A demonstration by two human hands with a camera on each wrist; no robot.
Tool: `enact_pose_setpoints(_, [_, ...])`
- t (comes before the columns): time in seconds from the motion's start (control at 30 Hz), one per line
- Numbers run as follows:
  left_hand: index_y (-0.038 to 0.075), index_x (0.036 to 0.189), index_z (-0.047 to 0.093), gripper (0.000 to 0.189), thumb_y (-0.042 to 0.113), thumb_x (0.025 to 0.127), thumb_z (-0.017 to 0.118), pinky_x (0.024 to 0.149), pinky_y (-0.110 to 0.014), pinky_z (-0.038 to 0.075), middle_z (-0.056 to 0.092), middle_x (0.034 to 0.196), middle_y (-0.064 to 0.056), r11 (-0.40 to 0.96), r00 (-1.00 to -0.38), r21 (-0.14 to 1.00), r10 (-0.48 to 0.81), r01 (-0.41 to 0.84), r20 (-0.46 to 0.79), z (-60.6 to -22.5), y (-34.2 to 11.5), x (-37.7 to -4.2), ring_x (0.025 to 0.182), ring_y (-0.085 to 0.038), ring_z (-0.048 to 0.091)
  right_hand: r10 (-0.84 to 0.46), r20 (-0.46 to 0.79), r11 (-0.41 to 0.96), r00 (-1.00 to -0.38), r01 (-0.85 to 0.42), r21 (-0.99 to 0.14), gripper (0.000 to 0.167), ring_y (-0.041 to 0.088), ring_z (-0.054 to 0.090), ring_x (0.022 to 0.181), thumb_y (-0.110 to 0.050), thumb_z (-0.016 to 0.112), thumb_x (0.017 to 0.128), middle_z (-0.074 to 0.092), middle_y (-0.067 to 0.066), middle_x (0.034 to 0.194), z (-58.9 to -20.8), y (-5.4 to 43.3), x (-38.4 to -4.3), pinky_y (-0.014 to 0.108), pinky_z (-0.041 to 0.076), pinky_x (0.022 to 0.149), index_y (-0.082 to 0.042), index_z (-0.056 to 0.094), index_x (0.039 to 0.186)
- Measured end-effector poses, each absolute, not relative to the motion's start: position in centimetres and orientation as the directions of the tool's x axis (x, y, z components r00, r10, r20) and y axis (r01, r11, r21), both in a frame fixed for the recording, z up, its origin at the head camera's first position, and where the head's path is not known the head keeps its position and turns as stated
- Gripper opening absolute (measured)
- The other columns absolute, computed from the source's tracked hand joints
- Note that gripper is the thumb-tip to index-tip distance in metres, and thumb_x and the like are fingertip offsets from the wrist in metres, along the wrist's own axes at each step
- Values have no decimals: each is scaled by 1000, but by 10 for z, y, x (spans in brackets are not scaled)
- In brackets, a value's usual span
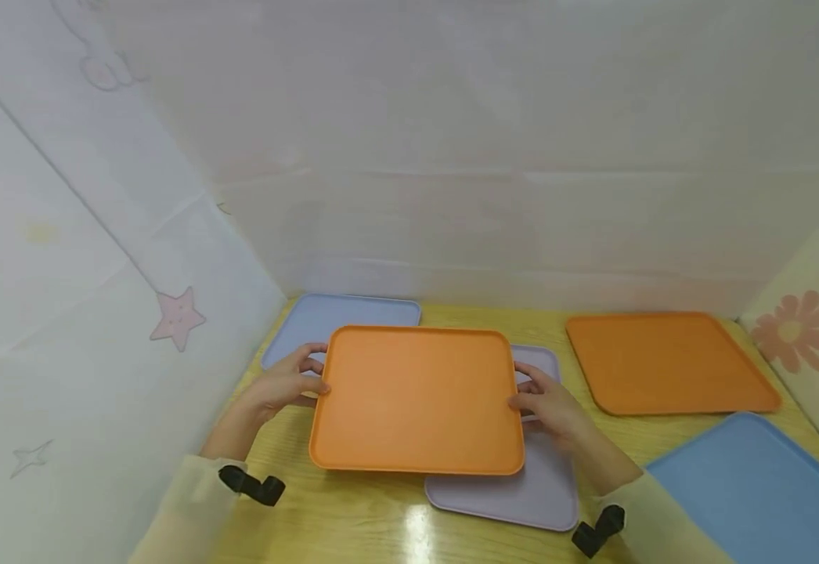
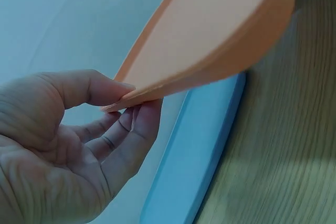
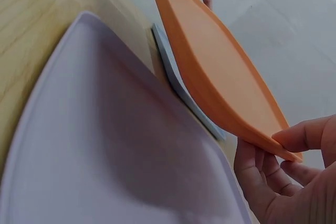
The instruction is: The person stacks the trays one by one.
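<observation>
A light orange rectangular tray (image 1: 418,401) is held above the table between both hands. My left hand (image 1: 284,385) pinches its left short edge, thumb on the rim and fingers beneath, as the left wrist view also shows. On the opposite short edge my right hand (image 1: 552,407) grips the rim the same way. Below the orange tray lies a pale purple tray (image 1: 504,497), partly covered by it in the head view. In the right wrist view the purple tray (image 3: 131,145) lies on the table, apart from the raised orange tray (image 3: 226,61).
A pale blue tray (image 1: 353,307) lies at the back left of the wooden table (image 1: 353,521). At the back right is a darker orange tray (image 1: 670,360), with a blue tray (image 1: 769,486) nearer at the right. Printed white cloth (image 1: 452,157) encloses the table's back and sides.
</observation>
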State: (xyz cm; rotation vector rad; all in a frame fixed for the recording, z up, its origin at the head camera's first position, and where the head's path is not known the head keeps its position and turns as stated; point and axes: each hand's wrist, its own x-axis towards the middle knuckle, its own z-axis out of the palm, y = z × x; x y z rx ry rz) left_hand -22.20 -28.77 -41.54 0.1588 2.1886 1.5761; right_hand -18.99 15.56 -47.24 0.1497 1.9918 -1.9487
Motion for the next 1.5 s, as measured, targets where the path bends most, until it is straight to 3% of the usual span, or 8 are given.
enact_pose_setpoints(0.53, [8,155,28,82,4,87,74,77,-47,63,54,117,-22,308,-887,932,352,-192,-299,-439,-225,-233,91,-28,67,-187,-331,113,-925,315,-942,78,18,69,89,-7,61,97,61,6,105,-469,222,-187,37,61,77,-8,18,162])
enact_pose_setpoints(0.8, [10,149,39,66,12,92,71,75,-50,63,57,113,-19,332,-886,923,345,-193,-309,-445,-211,-238,92,-28,66,-277,-336,162,-900,301,-940,79,16,66,88,-9,61,99,56,4,100,-461,238,-188,34,61,74,-2,14,161])
enact_pose_setpoints(1.1, [11,128,64,37,23,94,70,74,-50,63,66,108,-12,536,-794,838,464,-101,-393,-439,-202,-255,90,-25,69,-387,-351,249,-853,270,-930,77,14,58,83,-8,62,98,42,8,107,-450,250,-205,30,58,72,4,16,159])
enact_pose_setpoints(1.23, [15,125,66,34,26,93,71,68,-44,62,67,104,-9,611,-736,788,501,-71,-455,-432,-189,-265,82,-21,68,-419,-354,287,-836,248,-925,77,13,57,82,-8,62,99,42,8,108,-442,255,-214,26,55,70,4,16,159])
enact_pose_setpoints(1.37, [19,124,67,31,27,94,71,59,-32,53,65,98,-7,664,-671,747,540,-32,-509,-424,-170,-275,71,-17,56,-413,-360,336,-836,228,-914,76,15,58,85,-9,63,98,45,10,110,-435,255,-219,28,56,71,2,20,159])
enact_pose_setpoints(1.5, [23,124,67,33,26,92,72,64,-33,56,66,100,-7,678,-627,735,566,-16,-535,-417,-149,-283,75,-19,61,-413,-374,356,-830,231,-905,72,21,63,87,-8,64,97,48,13,113,-433,252,-222,33,59,72,-3,27,159])
